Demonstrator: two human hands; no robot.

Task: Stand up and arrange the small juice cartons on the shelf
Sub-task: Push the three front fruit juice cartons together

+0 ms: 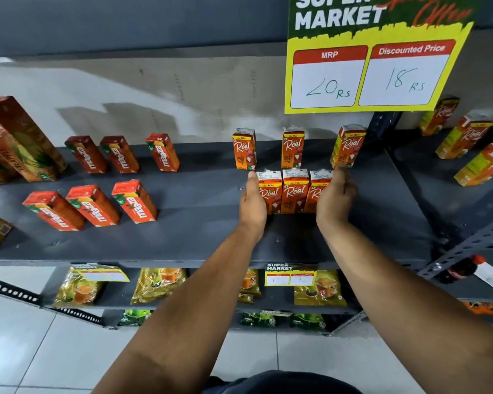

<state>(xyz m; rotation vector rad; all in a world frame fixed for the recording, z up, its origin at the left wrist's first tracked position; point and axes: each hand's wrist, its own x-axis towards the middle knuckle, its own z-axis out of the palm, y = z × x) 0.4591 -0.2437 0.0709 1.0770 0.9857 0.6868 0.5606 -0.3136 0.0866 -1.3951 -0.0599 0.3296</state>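
Three upright cartons [292, 191] pressed between both hands' fingers [252, 180]

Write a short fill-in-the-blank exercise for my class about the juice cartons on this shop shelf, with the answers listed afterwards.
1. The left hand and right hand press a front row of ___ Real cartons together.
2. Behind that row stand ___ more Real cartons, spaced apart.
3. The red cartons further left carry the brand name ___.
4. The price sign shows a discounted price of ___ Rs.

Answers: three; three; Maaza; 18
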